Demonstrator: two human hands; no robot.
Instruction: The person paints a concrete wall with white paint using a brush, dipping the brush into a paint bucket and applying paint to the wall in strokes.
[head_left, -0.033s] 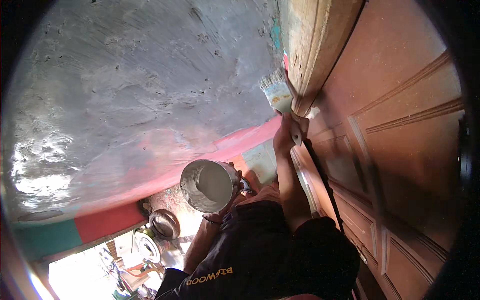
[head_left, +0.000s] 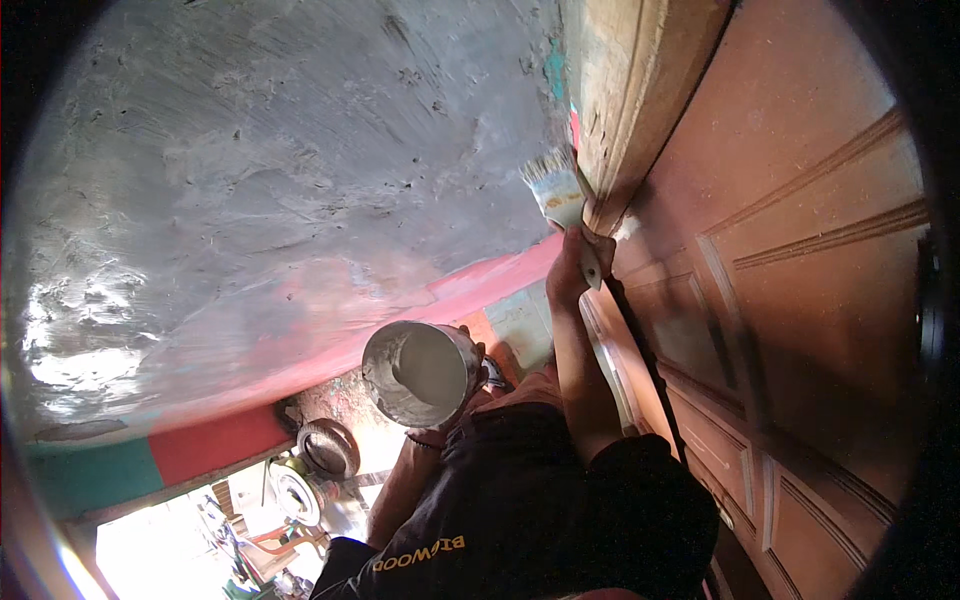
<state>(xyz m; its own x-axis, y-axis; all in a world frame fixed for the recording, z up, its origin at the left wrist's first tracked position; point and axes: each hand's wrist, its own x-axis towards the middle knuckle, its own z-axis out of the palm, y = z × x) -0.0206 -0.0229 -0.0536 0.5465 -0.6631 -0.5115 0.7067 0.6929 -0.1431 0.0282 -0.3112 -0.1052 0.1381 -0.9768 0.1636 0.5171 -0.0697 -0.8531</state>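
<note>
Paintbrush: one, flat and broad, pale bristles splayed and facing up and away from the person; grey-smeared ferrule, pale handle end showing below the grip. Located in the right hand, fingers closed about the handle. Whether the bristles touch the wall cannot be told.

Container: one, round, open-topped, inner side streaked, holding grey mix. Located in the left hand, which is clasped around its right side; lower than the right hand and to its left.

Wall: rough, streaked grey, beyond both hands and to their left; pink band along its lower part, between the two hands.

Door frame: bare-looking wood, just beyond the right hand.

Door: brown, panelled, to the right of the right hand.

Tyre: one, dark, left of the left hand, well below.
</note>
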